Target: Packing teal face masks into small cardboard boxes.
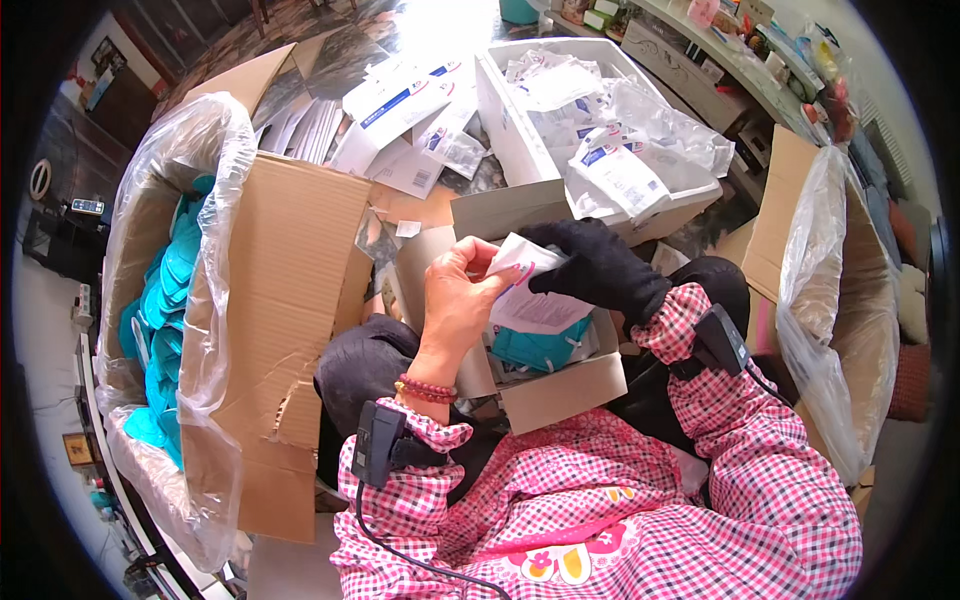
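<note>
Above a small cardboard box (565,400) at my lap, both my hands hold a white printed packet (540,308). My left hand (462,290), bare with a red bead bracelet at the wrist, pinches the packet's upper left edge. On the other side my right hand (595,265), in a black glove, has its fingers closed on the packet's upper right part. Just below the packet, a teal folded piece (543,347), like a face mask, lies in the small box. The packet covers part of it.
At left stands a large plastic-lined carton (270,330) with many teal pieces (170,300). Ahead, a white foam box (520,130) holds white packets; flat white printed boxes (400,100) lie beside it. Another plastic-lined carton (800,200) stands at right.
</note>
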A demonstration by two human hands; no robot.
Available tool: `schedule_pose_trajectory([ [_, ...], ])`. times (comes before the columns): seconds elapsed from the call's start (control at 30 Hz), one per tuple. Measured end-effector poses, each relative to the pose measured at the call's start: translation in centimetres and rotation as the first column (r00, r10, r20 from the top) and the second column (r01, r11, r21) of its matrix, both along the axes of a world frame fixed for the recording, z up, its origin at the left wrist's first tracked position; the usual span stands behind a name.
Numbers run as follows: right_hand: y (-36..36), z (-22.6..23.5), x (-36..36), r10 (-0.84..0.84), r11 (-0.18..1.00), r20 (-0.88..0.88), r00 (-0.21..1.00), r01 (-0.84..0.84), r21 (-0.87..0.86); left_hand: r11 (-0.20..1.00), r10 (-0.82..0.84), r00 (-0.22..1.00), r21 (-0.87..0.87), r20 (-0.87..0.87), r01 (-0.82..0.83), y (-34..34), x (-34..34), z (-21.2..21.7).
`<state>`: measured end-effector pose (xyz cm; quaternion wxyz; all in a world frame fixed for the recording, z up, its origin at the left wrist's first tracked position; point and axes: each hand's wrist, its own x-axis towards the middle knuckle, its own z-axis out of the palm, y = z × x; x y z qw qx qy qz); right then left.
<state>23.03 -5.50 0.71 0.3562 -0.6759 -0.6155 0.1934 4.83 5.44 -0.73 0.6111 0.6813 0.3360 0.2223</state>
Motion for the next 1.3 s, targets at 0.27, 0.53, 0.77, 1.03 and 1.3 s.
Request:
schedule_pose_trajectory([
  [0.27, -0.1, 0.9, -0.2, 0.022, 0.986, 0.203, 0.979, 0.013, -0.169, 0.995, -0.026, 0.992, -0.093, 0.127, 0.038, -0.4, 0.7, 1.0],
  [0.53, -0.2, -0.3, -0.8, -0.013, 1.000, 0.120, 0.993, 0.015, -0.013, 0.992, -0.022, 0.975, -0.118, 0.223, 0.049, -0.6, 0.7, 0.8],
  [0.77, -0.5, -0.9, -1.4, -0.013, 0.997, 0.149, 0.989, 0.001, 0.078, 0.952, 0.004, 0.993, 0.304, 0.122, -0.041, -1.1, 1.3, 0.4],
  [1.03, -0.9, 0.7, -4.5, -0.006, 0.894, 0.587, 0.810, -0.258, 0.365, 0.991, 0.134, 0.987, -0.039, 0.085, -0.131, -0.7, 1.1, -1.8],
  [1.3, -5.4, 7.3, -7.5, 0.084, 0.949, 0.583, 0.808, -0.243, 0.200, 0.785, 0.325, 0.919, 0.606, -0.222, -0.131, 0.9, 0.9, -2.9],
])
